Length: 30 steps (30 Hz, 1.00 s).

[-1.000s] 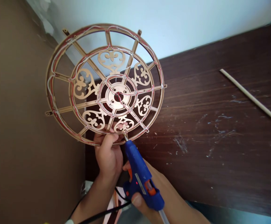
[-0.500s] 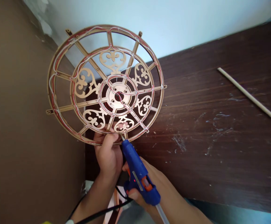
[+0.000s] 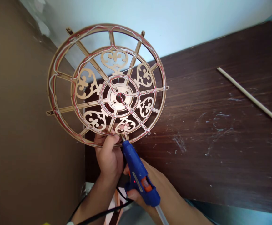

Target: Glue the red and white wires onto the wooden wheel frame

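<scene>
wall (image 3: 185,25) — bright, cool | brown panel (image 3: 21,125) — dim | view edges soft

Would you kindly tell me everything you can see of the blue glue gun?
The glue gun has a blue, plastic-looking body with orange parts, a pale label and a lit red dot on its side. A translucent stick protrudes from its back, and a black cord leads away near the grip. Held in the right hand, it slants up-left in the picture, its metallic-looking nozzle by the lower part of the round frame; contact is unclear.
</scene>
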Motion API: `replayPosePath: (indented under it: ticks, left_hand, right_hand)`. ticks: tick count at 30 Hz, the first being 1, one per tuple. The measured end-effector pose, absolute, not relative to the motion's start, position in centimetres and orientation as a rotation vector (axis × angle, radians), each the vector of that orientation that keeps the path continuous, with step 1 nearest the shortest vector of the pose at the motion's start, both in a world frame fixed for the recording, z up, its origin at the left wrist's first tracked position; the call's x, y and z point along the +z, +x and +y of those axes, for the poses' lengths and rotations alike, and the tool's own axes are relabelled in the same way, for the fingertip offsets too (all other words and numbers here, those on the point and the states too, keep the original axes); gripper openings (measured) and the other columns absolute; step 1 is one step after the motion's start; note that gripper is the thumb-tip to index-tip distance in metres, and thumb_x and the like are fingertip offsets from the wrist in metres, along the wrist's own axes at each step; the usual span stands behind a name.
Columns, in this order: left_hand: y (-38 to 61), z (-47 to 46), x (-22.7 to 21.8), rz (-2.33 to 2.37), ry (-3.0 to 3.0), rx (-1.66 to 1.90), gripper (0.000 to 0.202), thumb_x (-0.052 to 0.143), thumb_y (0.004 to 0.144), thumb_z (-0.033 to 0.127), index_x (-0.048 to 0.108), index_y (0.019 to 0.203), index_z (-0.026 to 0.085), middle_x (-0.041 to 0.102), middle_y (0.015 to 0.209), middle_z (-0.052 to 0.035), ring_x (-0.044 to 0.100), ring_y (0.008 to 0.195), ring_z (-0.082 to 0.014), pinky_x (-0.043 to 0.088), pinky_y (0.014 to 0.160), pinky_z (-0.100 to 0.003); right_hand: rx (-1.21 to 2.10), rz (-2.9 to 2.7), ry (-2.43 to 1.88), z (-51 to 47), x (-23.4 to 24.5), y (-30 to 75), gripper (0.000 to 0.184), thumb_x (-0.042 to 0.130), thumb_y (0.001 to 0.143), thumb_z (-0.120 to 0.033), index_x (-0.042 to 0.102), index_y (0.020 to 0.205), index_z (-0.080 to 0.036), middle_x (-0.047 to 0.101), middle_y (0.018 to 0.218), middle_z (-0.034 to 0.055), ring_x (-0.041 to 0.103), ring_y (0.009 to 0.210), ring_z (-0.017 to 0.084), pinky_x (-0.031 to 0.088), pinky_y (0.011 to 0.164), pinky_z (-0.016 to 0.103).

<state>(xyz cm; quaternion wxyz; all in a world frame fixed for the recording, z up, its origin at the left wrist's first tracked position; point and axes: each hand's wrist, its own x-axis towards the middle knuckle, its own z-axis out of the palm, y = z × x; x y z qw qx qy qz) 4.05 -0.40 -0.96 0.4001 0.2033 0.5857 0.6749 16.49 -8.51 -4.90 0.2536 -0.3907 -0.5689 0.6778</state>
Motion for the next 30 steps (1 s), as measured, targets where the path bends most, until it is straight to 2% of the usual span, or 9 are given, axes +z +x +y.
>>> replayPosePath:
  ticks: [4,13,21,26,30]
  left_hand:
    - [4.11,-0.39,-0.80,1.477,0.508,1.706,0.010,0.077,0.059,0.019,0.072,0.067,0.022,0.076,0.074,0.0028,0.070,0.071,-0.0165,0.061,0.078,-0.031]
    - [4.06,-0.38,-0.95,1.472,0.525,1.710,0.011,0.076,0.059,0.018,0.071,0.068,0.023,0.076,0.074,0.0026,0.071,0.072,-0.0172,0.060,0.073,-0.029]
    - [3.97,-0.42,-1.05,1.475,0.518,1.716,0.012,0.076,0.058,0.019,0.070,0.067,0.022,0.075,0.074,0.0025,0.070,0.071,-0.0167,0.061,0.074,-0.029]
    - [4.02,-0.29,-1.06,1.478,0.492,1.718,0.013,0.078,0.057,0.019,0.074,0.068,0.021,0.076,0.075,0.0022,0.069,0.069,-0.0153,0.060,0.073,-0.028]
    - [4.05,-0.22,-1.15,1.486,0.474,1.733,0.016,0.079,0.056,0.019,0.077,0.072,0.022,0.079,0.079,0.0026,0.073,0.075,-0.0165,0.061,0.075,-0.027]
  right_hand:
    - [1.828,-1.555,-1.059,-8.66,-5.01,16.48,0.034,0.086,0.093,-0.034,0.061,0.115,-0.026,0.071,0.115,0.0076,0.071,0.102,0.028,0.060,0.093,0.049]
    - [1.782,-1.577,-1.044,-8.73,-4.68,16.74,0.026,0.080,0.099,-0.035,0.061,0.112,-0.025,0.070,0.111,0.0071,0.070,0.099,0.027,0.060,0.091,0.047]
    - [1.725,-1.567,-1.018,-8.91,-4.88,16.64,0.020,0.078,0.099,-0.031,0.061,0.109,-0.025,0.071,0.110,0.0049,0.071,0.099,0.025,0.060,0.091,0.044]
    - [1.696,-1.538,-1.012,-8.81,-5.03,16.46,0.024,0.079,0.099,-0.037,0.062,0.109,-0.026,0.071,0.107,0.0053,0.072,0.095,0.026,0.062,0.086,0.043]
    - [1.694,-1.523,-0.994,-8.52,-4.74,16.85,0.023,0.079,0.100,-0.041,0.064,0.110,-0.026,0.073,0.107,0.0060,0.072,0.094,0.026,0.062,0.086,0.042]
